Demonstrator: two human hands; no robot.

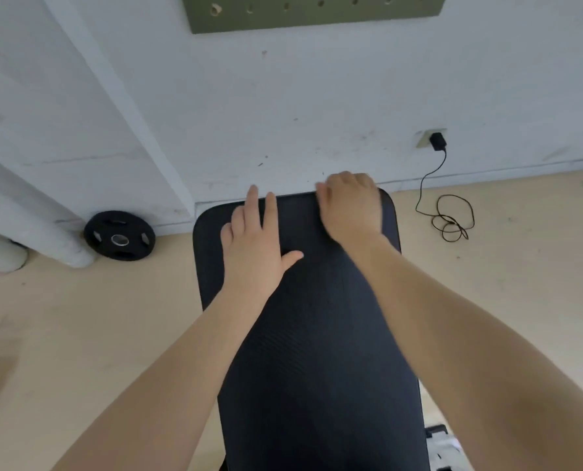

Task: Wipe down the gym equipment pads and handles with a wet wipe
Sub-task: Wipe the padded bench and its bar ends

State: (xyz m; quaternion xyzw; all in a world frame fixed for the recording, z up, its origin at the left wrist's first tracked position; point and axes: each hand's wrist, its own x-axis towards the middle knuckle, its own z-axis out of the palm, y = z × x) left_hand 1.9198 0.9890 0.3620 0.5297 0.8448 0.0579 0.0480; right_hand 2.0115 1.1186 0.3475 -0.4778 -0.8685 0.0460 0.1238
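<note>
Currently: both hands at the far end of the bench pad (pixel 317 334).
Left hand (pixel 256 246) lies flat, fingers straight, pressing the pad. Right hand (pixel 349 207) curls at the far edge; whether it holds a wipe cannot be told. No wipe is visible, so progress is unclear; handles presumably remain.

Two hands, left (pixel 256 248) and right (pixel 349 205), one black bench pad (pixel 317 351), one weight plate (pixel 119 235) at nine o'clock, one charger cable (pixel 448 212) at two o'clock, one green pegboard (pixel 312 11) at twelve o'clock
</note>
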